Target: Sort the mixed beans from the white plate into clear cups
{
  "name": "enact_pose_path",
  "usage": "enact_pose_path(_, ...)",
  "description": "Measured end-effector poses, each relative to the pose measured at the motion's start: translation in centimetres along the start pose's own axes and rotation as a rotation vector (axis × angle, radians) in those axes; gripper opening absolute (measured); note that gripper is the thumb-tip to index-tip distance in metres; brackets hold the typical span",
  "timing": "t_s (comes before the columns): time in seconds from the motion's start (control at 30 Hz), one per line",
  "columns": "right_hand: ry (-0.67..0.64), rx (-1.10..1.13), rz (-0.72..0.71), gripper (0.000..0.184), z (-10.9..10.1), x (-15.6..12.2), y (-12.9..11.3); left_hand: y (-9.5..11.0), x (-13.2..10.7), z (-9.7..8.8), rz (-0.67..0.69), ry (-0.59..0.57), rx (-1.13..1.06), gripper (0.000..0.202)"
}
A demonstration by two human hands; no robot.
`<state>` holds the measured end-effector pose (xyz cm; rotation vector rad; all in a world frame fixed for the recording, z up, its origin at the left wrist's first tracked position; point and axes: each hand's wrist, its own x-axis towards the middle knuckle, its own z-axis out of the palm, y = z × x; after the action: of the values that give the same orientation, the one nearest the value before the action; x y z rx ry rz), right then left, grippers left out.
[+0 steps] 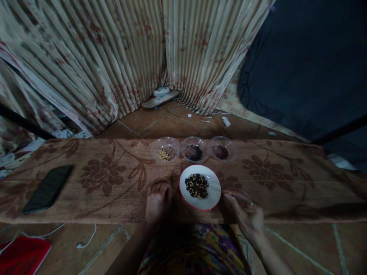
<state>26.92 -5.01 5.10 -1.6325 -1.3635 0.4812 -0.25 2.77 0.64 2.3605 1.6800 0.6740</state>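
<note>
A white plate with a red rim (pixel 185 198) lies on the cloth in front of me, bearing a mixed heap of black, yellow and dark red beans (pixel 197 186). My right hand (pixel 243 208) is closed at the plate's right edge around thin, silvery tweezers (pixel 214 188), whose tips reach over the plate towards the heap. To the left of the plate, my left hand (pixel 158 199) rests on the cloth with its fingers curled in and nothing visible in them. Behind the plate stand three clear bowls: one with yellow beans (pixel 163 154), one with black beans (pixel 195 152), one with dark red beans (pixel 220 152).
A brown flowered cloth (pixel 103 194) covers the narrow table. A dark phone (pixel 48 189) lies at its left end. Striped curtains (pixel 137 57) hang beyond, with a skateboard (pixel 161 100) at their foot. Paper scraps (pixel 226 121) lie on the tiled floor.
</note>
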Motion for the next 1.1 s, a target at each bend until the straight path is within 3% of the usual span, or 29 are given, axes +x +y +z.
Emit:
enact_pose_path(0.1, 0.144, 0.008, 0.002, 0.022, -1.1, 2.3, -0.4, -0.2, 0.0, 0.1, 0.014, 0.022, -0.002, 0.015)
enact_pose_path(0.23, 0.378, -0.017, -0.096, 0.023, -2.6, 7.6, -0.2, -0.4, 0.1, 0.1, 0.043, 0.039, -0.023, 0.015)
enact_pose_path(0.4, 0.412, 0.109, -0.066, 0.028, -2.5, 11.9, 1.3, -0.7, 0.1, 0.2, 0.062, 0.079, -0.025, 0.015)
enact_pose_path(0.5, 0.438, 0.123, -0.05, 0.027, -1.9, 10.9, 1.4, -0.7, 0.1, 0.3, 0.061, 0.075, -0.015, 0.015)
enact_pose_path(0.6, 0.437, 0.119, -0.014, 0.024, -1.5, 8.0, 0.6, -0.4, 0.1, 0.2, 0.03, 0.038, 0.005, 0.016)
enact_pose_path(0.77, 0.18, 0.135, 0.11, 0.024, -0.8, 2.7, -0.3, 0.0, 0.2, 0.0, 0.011, 0.011, 0.015, 0.015)
enact_pose_path(0.87, -0.005, 0.096, 0.106, 0.025, -0.5, 0.6, -0.1, 0.1, 0.2, 0.0, 0.002, 0.001, 0.006, 0.015)
enact_pose_path(0.97, -0.106, -0.001, 0.049, 0.024, -0.6, -0.1, 0.0, 0.1, 0.1, -0.1, -0.002, -0.001, -0.003, 0.015)
enact_pose_path(1.1, -0.14, -0.066, -0.01, 0.024, -0.6, 0.2, -0.2, 0.1, 0.0, -0.1, 0.0, 0.002, -0.01, 0.016)
